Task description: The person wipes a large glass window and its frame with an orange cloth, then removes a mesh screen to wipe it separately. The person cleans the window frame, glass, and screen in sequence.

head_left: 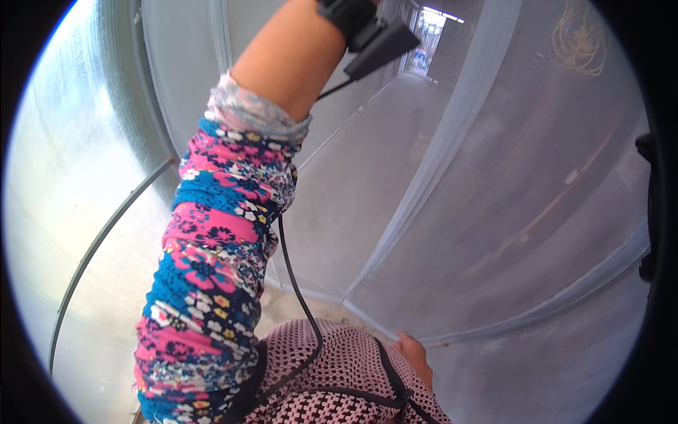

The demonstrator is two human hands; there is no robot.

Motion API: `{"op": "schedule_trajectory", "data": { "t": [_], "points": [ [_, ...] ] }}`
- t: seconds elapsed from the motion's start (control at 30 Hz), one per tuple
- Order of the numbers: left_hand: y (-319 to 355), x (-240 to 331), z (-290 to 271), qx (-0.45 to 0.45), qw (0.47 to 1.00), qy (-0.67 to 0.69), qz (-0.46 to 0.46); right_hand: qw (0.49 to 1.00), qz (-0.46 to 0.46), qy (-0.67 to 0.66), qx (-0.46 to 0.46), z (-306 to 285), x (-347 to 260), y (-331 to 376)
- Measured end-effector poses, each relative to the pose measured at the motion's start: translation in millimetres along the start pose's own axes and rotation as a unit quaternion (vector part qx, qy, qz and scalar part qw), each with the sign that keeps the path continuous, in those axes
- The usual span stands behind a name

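My left forearm (282, 63) is raised high, in a floral sleeve (212, 268) pushed back from the bare skin. A black strap with a small black device (374, 39) sits on the wrist, and a black cable (300, 297) runs from it down to my chest. The left hand itself is cut off by the top edge. My right hand (415, 355) shows only partly at the bottom, low by my checked pink top (339, 381). It lies close to the lower hem of a white mesh net (494, 233); whether it grips the net is unclear.
White netting hangs as a curtain on the right with a vertical fold (452, 141). A translucent plastic wall with a curved metal hoop (99, 240) is on the left. A pale concrete path (367, 177) runs ahead toward a bright opening. Yellowish cord (579, 39) hangs behind the net.
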State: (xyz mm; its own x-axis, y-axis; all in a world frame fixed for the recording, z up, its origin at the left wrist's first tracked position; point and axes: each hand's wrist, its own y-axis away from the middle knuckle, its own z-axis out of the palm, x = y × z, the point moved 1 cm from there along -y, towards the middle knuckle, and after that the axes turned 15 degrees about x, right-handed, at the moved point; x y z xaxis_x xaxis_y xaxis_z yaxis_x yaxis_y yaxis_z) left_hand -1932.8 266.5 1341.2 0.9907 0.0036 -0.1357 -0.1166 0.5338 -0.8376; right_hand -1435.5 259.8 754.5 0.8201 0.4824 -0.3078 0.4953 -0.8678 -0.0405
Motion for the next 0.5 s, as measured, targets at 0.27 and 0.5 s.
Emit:
{"op": "schedule_trajectory", "data": {
  "t": [0.27,0.5],
  "points": [
    [237,93,-117,-0.105,0.983,0.016,-0.152,1.000,-0.009,-0.010,-0.022,-5,14,10],
    [416,166,-208,-0.179,0.951,-0.007,-0.253,0.999,0.006,0.007,-0.043,-27,8,47]
  ]
}}
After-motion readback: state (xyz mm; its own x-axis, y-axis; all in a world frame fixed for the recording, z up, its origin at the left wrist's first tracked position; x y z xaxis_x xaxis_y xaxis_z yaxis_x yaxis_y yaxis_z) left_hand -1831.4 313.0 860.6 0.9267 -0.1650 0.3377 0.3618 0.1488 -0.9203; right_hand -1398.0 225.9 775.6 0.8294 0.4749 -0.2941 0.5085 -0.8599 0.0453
